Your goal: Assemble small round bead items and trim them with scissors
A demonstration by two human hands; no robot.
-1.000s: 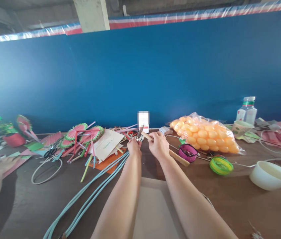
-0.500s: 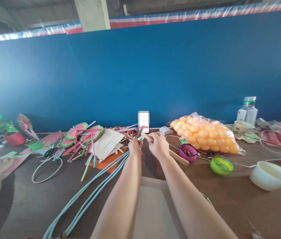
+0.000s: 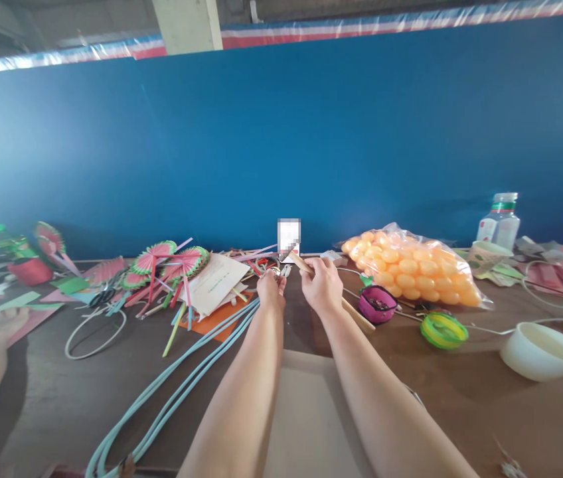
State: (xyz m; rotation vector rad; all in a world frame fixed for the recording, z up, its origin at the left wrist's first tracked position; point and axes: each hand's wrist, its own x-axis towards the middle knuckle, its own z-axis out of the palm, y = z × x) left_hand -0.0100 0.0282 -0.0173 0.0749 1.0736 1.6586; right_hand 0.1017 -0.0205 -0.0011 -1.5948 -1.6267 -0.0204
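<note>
One blue partition (image 3: pixel 361 139) stands behind the brown table (image 3: pixel 451 411), which bears a bag of orange balls (image 3: pixel 413 269). Well left of that bag, pale blue cords (image 3: pixel 249 310) loop across the tabletop. Just left of the bag, your right hand (image 3: pixel 322 285) grips a wooden-handled tool (image 3: pixel 360 317), apparently a hammer, close to its dark head (image 3: pixel 286 251). Farther left of the bag, your left hand (image 3: pixel 271 290) closes on a small shiny metal piece (image 3: pixel 276 271), too small to identify. You seem to be working the tool at that piece; the next move probably calls for steady grips and your left hand clear of the head.
</note>
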